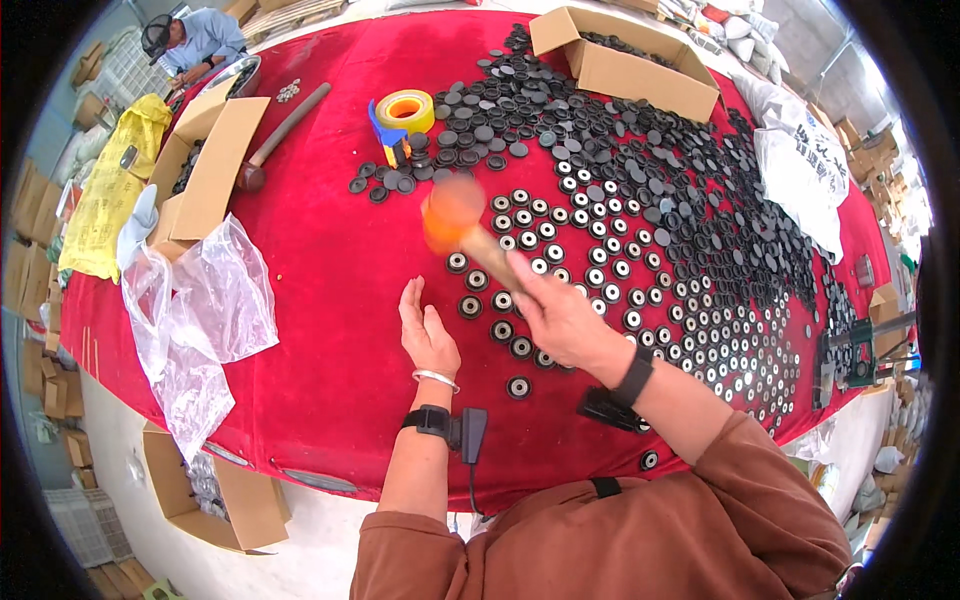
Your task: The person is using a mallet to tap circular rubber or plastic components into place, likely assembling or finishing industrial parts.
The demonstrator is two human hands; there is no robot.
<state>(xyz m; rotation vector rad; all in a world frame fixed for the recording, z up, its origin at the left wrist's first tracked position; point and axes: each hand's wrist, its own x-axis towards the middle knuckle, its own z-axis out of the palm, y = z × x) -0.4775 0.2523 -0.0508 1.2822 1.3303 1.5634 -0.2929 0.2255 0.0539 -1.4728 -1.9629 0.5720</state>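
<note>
My right hand (565, 318) is wrapped round the wooden handle of a mallet (487, 252). Its orange head is raised over the red cloth and smeared by motion. To the left, my left hand (430, 338) is held out with its fingers apart and nothing visible in it. Close by lie small black wheels with silver centres (521, 347), spread in loose rows under and beyond my right arm. Behind them, plain black round caps (610, 150) are heaped across the far right of the table.
A red-covered table (330, 380) fills the middle. On it are a yellow tape roll (405, 108) with a blue dispenser, a second hammer (290, 135), cardboard boxes (640, 80), clear plastic bags (200, 310) and a white sack (805, 170). A person (195, 45) sits at the far left.
</note>
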